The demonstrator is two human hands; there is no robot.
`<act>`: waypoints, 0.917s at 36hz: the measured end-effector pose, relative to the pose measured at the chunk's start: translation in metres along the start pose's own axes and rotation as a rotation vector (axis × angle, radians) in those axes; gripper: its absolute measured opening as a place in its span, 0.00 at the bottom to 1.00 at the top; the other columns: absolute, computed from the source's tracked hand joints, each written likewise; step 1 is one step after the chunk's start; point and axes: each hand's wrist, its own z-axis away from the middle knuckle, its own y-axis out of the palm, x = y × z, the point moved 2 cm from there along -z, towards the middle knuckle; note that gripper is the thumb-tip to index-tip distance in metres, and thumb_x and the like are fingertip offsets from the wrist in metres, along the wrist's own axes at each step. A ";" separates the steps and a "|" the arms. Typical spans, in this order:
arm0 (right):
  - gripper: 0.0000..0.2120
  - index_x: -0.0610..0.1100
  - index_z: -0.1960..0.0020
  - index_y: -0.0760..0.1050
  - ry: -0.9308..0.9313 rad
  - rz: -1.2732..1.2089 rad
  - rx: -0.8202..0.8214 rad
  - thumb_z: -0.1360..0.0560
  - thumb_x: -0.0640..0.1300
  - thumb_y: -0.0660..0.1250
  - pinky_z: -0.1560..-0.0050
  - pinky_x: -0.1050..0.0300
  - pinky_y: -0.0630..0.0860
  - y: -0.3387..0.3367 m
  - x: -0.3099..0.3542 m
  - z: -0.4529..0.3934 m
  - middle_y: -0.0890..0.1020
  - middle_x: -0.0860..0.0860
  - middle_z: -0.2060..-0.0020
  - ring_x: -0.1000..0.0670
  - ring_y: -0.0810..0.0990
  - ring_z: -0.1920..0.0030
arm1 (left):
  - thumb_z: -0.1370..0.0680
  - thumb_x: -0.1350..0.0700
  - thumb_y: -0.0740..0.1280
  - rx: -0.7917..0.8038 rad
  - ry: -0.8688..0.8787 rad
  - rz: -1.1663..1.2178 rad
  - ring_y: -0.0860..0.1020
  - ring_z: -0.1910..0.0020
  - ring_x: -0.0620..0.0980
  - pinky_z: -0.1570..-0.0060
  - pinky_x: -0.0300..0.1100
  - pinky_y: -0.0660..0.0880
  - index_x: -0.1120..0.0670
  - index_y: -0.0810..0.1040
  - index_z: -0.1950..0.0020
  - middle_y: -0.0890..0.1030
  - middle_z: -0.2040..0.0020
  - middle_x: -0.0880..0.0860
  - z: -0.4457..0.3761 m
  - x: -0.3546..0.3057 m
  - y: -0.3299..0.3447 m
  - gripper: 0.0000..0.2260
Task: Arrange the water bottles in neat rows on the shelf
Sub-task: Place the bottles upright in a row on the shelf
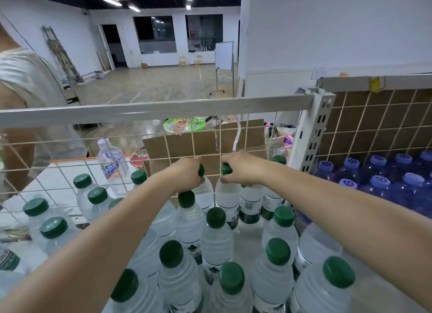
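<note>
The left hand grips the cap of one bottle at the shelf's back edge. The right hand grips the next bottle just beside it, by the wire wall.

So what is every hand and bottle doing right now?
Left hand: grips the green cap of a clear plastic water bottle at the wire mesh back.
Right hand: grips the green cap of the neighbouring clear bottle.
Green-capped clear water bottles: upright, capped, loosely grouped.
Blue bottles with light purple caps: upright, capped, in the next bay.
</note>
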 end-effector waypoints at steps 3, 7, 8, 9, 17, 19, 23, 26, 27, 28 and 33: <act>0.11 0.44 0.51 0.68 0.005 -0.025 0.013 0.23 0.49 0.68 0.72 0.58 0.77 -0.001 0.001 0.004 0.77 0.44 0.52 0.48 0.80 0.68 | 0.21 0.52 0.64 0.004 -0.001 0.010 0.74 0.53 0.52 0.56 0.43 0.72 0.54 0.65 0.31 0.76 0.41 0.56 0.000 0.000 0.002 0.20; 0.11 0.44 0.50 0.68 -0.015 -0.039 -0.016 0.23 0.47 0.68 0.69 0.57 0.77 -0.003 0.001 0.011 0.76 0.45 0.52 0.48 0.79 0.67 | 0.21 0.51 0.64 -0.008 -0.009 0.037 0.74 0.51 0.52 0.53 0.43 0.73 0.54 0.66 0.32 0.76 0.41 0.56 0.001 0.002 0.002 0.19; 0.10 0.44 0.49 0.68 -0.016 -0.032 -0.027 0.23 0.47 0.68 0.67 0.56 0.77 -0.003 0.002 0.012 0.76 0.45 0.52 0.48 0.79 0.65 | 0.21 0.50 0.65 -0.012 -0.007 0.041 0.73 0.51 0.51 0.53 0.43 0.72 0.55 0.68 0.33 0.76 0.41 0.56 0.002 0.003 0.001 0.18; 0.10 0.44 0.49 0.69 -0.015 -0.023 -0.035 0.23 0.47 0.68 0.64 0.54 0.79 -0.003 0.002 0.013 0.76 0.45 0.52 0.47 0.79 0.63 | 0.21 0.50 0.65 -0.013 -0.006 0.048 0.73 0.51 0.51 0.54 0.43 0.71 0.55 0.69 0.36 0.76 0.42 0.55 0.002 0.004 0.001 0.17; 0.11 0.45 0.48 0.69 0.029 -0.001 -0.101 0.24 0.49 0.68 0.51 0.48 0.78 0.001 0.004 0.016 0.77 0.46 0.50 0.45 0.78 0.53 | 0.21 0.50 0.65 0.012 -0.005 0.074 0.74 0.53 0.51 0.57 0.41 0.70 0.55 0.70 0.43 0.75 0.49 0.53 0.003 0.007 0.001 0.12; 0.11 0.45 0.47 0.69 0.059 -0.031 -0.083 0.23 0.49 0.68 0.57 0.48 0.82 0.000 0.004 0.016 0.77 0.45 0.51 0.46 0.80 0.59 | 0.21 0.50 0.64 0.011 -0.004 0.089 0.73 0.56 0.50 0.60 0.40 0.69 0.55 0.69 0.46 0.73 0.52 0.52 0.003 0.006 0.003 0.10; 0.12 0.45 0.44 0.67 0.069 -0.067 -0.061 0.23 0.45 0.68 0.67 0.54 0.80 0.000 0.006 0.016 0.76 0.44 0.50 0.47 0.80 0.65 | 0.19 0.50 0.59 -0.004 -0.008 0.101 0.72 0.59 0.49 0.63 0.41 0.67 0.55 0.67 0.48 0.73 0.54 0.53 0.000 0.006 0.004 0.09; 0.15 0.45 0.39 0.67 0.063 -0.059 -0.068 0.23 0.43 0.67 0.66 0.54 0.81 -0.003 0.007 0.018 0.76 0.44 0.49 0.44 0.82 0.62 | 0.19 0.49 0.59 -0.003 -0.033 0.114 0.73 0.55 0.51 0.58 0.42 0.68 0.56 0.68 0.46 0.74 0.52 0.54 0.000 0.007 0.004 0.10; 0.16 0.45 0.38 0.67 0.058 -0.049 -0.066 0.23 0.43 0.67 0.64 0.52 0.82 -0.004 0.007 0.019 0.76 0.44 0.48 0.44 0.83 0.61 | 0.19 0.49 0.58 -0.004 -0.041 0.121 0.73 0.55 0.51 0.57 0.42 0.68 0.56 0.69 0.45 0.74 0.51 0.54 0.001 0.007 0.004 0.11; 0.16 0.45 0.37 0.68 0.051 -0.041 -0.061 0.23 0.42 0.67 0.62 0.50 0.83 -0.005 0.007 0.020 0.76 0.44 0.48 0.44 0.84 0.60 | 0.19 0.49 0.58 -0.007 -0.048 0.128 0.73 0.55 0.51 0.57 0.42 0.68 0.56 0.69 0.45 0.73 0.51 0.54 0.002 0.007 0.004 0.11; 0.15 0.44 0.38 0.70 0.006 0.067 -0.091 0.23 0.41 0.66 0.55 0.48 0.82 -0.013 0.007 0.025 0.78 0.44 0.47 0.45 0.82 0.59 | 0.19 0.49 0.59 -0.081 -0.077 0.160 0.73 0.60 0.49 0.65 0.40 0.68 0.57 0.72 0.43 0.76 0.52 0.54 0.011 0.009 0.001 0.13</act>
